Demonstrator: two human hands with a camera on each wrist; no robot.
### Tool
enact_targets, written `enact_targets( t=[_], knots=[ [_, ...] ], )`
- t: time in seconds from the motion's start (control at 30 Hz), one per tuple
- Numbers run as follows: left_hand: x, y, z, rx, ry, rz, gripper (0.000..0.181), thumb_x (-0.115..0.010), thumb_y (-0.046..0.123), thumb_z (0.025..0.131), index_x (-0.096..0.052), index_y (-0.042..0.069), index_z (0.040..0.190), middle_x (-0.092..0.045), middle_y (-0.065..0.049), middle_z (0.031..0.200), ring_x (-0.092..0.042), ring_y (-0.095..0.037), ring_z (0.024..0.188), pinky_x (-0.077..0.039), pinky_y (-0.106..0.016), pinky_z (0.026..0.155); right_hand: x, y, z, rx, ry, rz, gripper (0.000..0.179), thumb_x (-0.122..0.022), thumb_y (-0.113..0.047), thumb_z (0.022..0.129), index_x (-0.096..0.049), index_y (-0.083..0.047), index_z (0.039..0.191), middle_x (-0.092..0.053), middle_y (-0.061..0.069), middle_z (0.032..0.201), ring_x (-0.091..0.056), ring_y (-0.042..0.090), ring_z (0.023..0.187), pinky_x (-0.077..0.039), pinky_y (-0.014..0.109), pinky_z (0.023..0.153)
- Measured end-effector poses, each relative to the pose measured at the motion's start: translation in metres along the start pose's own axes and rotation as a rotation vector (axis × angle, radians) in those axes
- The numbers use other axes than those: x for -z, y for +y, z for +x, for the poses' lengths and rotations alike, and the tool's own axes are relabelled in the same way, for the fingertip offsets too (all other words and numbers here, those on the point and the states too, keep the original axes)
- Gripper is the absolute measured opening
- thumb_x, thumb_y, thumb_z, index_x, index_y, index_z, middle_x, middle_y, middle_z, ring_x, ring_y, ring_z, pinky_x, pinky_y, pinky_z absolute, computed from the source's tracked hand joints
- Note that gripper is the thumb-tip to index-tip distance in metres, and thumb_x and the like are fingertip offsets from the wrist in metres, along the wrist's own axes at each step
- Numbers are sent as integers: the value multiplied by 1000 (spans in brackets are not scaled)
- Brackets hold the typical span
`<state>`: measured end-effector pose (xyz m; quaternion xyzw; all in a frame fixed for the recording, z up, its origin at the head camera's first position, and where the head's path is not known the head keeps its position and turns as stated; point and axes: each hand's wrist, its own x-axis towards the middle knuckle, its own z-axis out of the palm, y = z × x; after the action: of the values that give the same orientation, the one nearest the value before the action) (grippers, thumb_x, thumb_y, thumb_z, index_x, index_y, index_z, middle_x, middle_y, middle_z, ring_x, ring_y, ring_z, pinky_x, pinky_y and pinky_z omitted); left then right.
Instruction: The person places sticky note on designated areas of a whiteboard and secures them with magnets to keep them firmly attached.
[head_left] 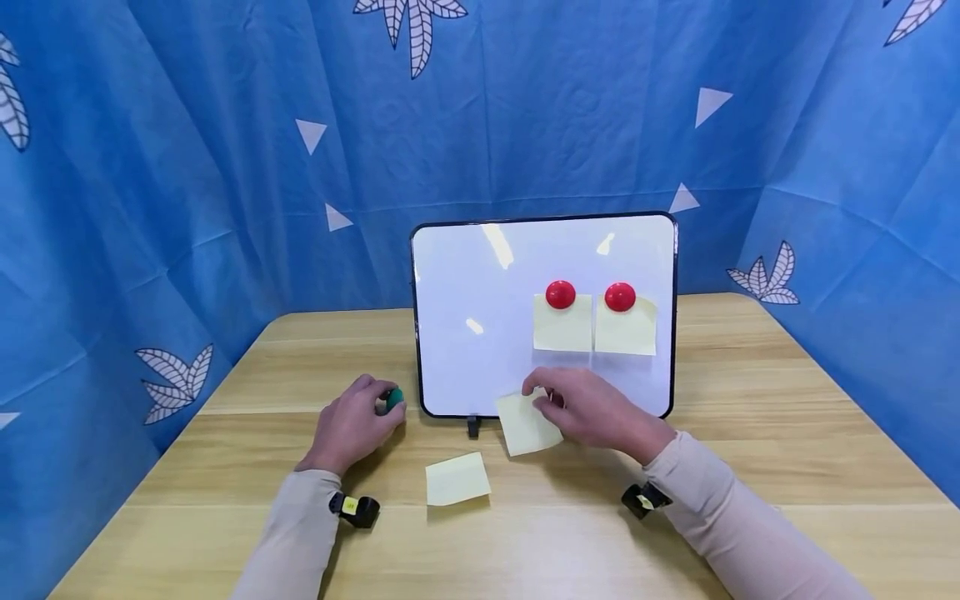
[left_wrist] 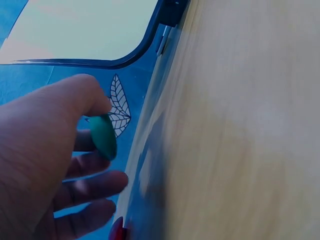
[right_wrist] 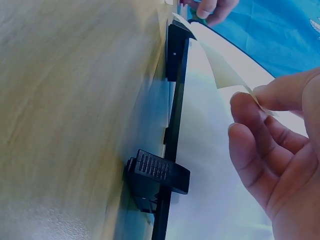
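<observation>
My left hand pinches a green round magnet between thumb and index finger, just above the table left of the whiteboard. In the left wrist view its other fingers are spread loosely behind the magnet. My right hand holds a pale yellow sticky note by its upper edge, with thumb and fingertips. That note hangs tilted before the lower edge of the whiteboard. On the board's right half, two red magnets sit over the tops of two pale yellow notes.
Another pale note lies on the wooden table between the forearms. Black clip feet support the board's lower edge. A red object, partly cut off, shows low in the left wrist view. Blue curtains surround the table.
</observation>
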<state>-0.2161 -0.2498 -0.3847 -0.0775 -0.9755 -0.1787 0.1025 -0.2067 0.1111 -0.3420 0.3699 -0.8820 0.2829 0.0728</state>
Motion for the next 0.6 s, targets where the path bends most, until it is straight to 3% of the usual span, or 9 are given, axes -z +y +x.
enact_targets(
  t=[0.23, 0.6],
  knots=[
    [1, 1, 1, -52, 116, -44, 41, -65, 39, 94, -69, 13, 125, -62, -3, 107, -62, -14, 78, -53, -38, 66, 2, 3, 4, 55, 47, 3, 15, -67, -3, 93, -71, -14, 103, -69, -5, 95, -60, 10, 80, -55, 30, 75],
    [1, 11, 4, -107, 217, -131, 40, -66, 36, 95, -69, 10, 124, -67, -3, 100, -57, -13, 71, -47, -34, 61, 18, 3, 14, 61, 141, 38, 12, -68, -5, 94, -73, -9, 103, -69, -1, 94, -57, 9, 76, -54, 26, 70]
  ],
)
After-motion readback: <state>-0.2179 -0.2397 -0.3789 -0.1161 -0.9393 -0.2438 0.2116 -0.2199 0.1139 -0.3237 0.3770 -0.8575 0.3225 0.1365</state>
